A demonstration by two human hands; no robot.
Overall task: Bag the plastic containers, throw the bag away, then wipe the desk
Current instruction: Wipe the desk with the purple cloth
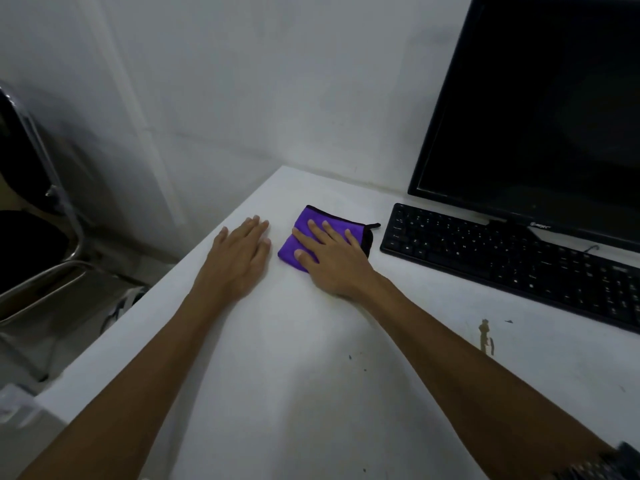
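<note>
A folded purple cloth (313,221) with a black edge lies on the white desk (298,358) near its far left corner. My right hand (332,254) presses flat on the cloth with straight, spread fingers. My left hand (240,252) rests flat on the bare desk just left of the cloth, fingers together. No plastic containers or bag are in view.
A black keyboard (512,261) lies right of the cloth, with a dark monitor (540,109) behind it. A brownish stain (485,336) marks the desk at the right. A metal-framed chair (38,237) stands left of the desk, with the wall close behind.
</note>
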